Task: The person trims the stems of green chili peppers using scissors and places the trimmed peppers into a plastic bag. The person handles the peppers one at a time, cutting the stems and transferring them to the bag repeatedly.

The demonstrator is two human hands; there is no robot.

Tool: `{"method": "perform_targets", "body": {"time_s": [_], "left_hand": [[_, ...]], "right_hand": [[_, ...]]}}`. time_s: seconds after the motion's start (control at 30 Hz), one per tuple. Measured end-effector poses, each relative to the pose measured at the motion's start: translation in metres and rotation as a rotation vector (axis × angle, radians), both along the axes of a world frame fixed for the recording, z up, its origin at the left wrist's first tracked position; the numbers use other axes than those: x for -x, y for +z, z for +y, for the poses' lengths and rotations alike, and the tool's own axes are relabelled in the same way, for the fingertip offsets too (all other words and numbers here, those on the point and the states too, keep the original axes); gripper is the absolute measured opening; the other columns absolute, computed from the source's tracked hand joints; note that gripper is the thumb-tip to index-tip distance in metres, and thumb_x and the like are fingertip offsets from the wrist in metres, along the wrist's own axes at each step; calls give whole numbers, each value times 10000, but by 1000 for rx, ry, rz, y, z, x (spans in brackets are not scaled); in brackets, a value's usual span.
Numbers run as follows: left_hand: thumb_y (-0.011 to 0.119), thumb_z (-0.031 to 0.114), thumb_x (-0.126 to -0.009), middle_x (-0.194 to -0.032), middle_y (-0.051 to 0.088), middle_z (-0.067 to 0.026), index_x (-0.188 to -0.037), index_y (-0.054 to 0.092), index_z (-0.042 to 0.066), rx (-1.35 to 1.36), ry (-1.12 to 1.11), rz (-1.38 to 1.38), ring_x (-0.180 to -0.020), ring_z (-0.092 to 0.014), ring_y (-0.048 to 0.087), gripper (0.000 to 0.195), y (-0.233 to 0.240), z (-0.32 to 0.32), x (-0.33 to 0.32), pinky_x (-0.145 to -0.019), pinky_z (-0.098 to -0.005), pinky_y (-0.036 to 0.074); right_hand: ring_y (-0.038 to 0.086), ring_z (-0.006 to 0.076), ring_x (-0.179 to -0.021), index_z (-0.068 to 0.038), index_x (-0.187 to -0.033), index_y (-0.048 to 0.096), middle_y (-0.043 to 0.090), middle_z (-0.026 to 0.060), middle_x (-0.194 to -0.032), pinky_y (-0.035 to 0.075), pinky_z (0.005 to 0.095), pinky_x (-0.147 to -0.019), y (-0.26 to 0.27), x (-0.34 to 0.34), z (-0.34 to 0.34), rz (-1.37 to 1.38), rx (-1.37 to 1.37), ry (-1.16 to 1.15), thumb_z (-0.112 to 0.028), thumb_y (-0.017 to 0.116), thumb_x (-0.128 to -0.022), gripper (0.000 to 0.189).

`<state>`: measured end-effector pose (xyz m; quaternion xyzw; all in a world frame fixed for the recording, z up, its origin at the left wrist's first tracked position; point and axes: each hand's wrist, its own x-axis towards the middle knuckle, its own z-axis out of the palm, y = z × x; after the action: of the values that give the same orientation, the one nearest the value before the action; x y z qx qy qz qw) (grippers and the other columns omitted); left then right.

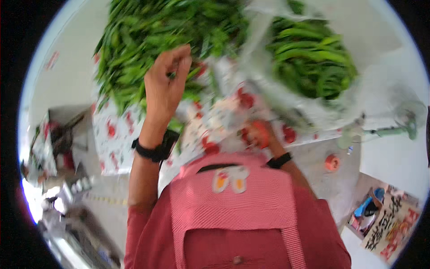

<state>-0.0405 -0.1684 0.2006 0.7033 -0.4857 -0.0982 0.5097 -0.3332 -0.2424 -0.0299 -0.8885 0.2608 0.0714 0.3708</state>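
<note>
A big heap of long green chili peppers covers the far side of a table with a floral-patterned cloth. My left hand is over the heap's near edge, fingers curled and thumb drawn in. A bit of green shows in the gap of its fingers; whether it is held is unclear. At the table's near edge, my right hand is blurred, with something orange-red at it that I cannot make out. Right of the heap, a clear plastic bag holds more green peppers.
Loose peppers lie on the cloth between my hands and the heap. An orange roll rests on the floor to the right, near a pale green fan. A cardboard sign with writing is at lower right.
</note>
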Motion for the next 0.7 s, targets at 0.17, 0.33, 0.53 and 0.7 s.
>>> {"method": "perform_targets", "body": {"time_s": [0.17, 0.33, 0.53, 0.7], "left_hand": [[682, 160, -882, -844, 730, -101, -1015, 721, 21, -17, 332, -43, -736, -148, 678, 196, -41, 97, -57, -689, -266, 520], [715, 137, -863, -810, 717, -81, -977, 698, 2, -491, 302, 80, -715, -83, 636, 178, -107, 168, -37, -657, -257, 514], [775, 335, -758, -769, 678, -132, -887, 666, 47, -717, 97, -150, -703, -308, 655, 334, -165, 177, 18, -665, -422, 524], [772, 282, -768, -779, 683, -127, -893, 667, 43, -684, 104, -23, -681, -287, 658, 290, -157, 178, 9, -643, -390, 522]], "right_hand": [[499, 152, -426, -54, -726, 545, 532, 42, -573, 425, 310, -400, 36, 5, 9, -138, -646, -712, -284, 659, -887, 303], [442, 115, -404, -60, -709, 512, 458, 15, -535, 386, 290, -363, 59, -5, 16, -173, -764, -818, -333, 659, -909, 369], [432, 109, -415, -72, -691, 508, 435, -4, -543, 382, 287, -369, 69, -12, 21, -193, -693, -825, -354, 679, -893, 386], [435, 116, -403, -82, -683, 518, 428, -10, -528, 387, 283, -375, 74, -14, 25, -209, -700, -855, -357, 684, -897, 386]]}}
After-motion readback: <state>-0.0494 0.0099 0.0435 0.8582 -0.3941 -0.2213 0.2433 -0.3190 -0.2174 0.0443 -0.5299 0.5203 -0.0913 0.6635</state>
